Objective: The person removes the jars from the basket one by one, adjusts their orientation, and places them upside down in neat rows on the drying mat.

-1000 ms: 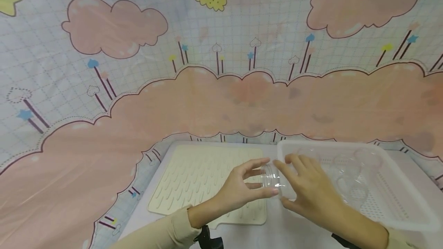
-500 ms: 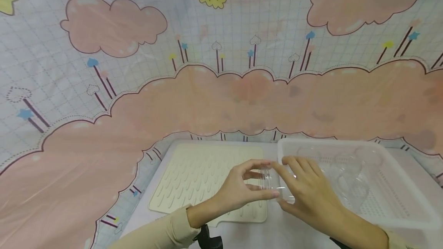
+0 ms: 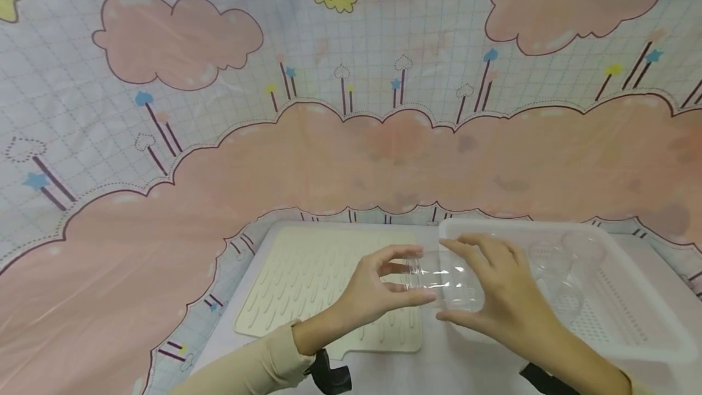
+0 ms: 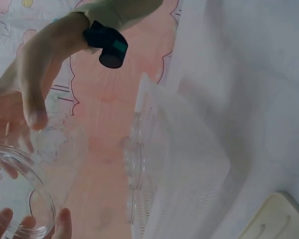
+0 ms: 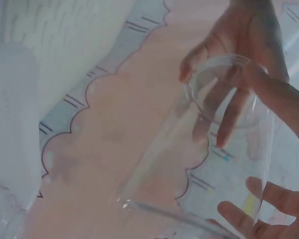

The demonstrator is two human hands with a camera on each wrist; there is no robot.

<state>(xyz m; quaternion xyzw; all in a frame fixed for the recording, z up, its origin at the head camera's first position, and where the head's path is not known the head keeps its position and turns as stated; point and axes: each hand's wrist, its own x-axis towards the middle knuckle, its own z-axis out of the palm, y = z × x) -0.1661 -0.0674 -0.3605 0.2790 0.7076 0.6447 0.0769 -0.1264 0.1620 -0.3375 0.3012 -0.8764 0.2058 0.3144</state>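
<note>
A clear plastic cup (image 3: 442, 284) lies sideways in the air between both hands, just left of the white basket (image 3: 647, 316). My left hand (image 3: 421, 276) pinches its narrower end with thumb and fingertips. My right hand (image 3: 451, 280) grips the wider part, fingers over the top and thumb below. In the left wrist view one round end of the cup (image 4: 21, 195) sits between my left fingertips (image 4: 64, 220), with the right hand (image 4: 35, 89) above it. The right wrist view looks through the cup (image 5: 214, 149) at the left hand (image 5: 239, 45).
The basket holds several more clear cups (image 3: 570, 261) and stands on the pale table (image 3: 439, 370). A cream ridged mat (image 3: 312, 279) lies to its left under my left hand. A cloud-patterned cloth (image 3: 329, 157) hangs behind.
Both hands have risen a little with the cup. The cup has come further out to the left of the basket's corner and shows more fully.
</note>
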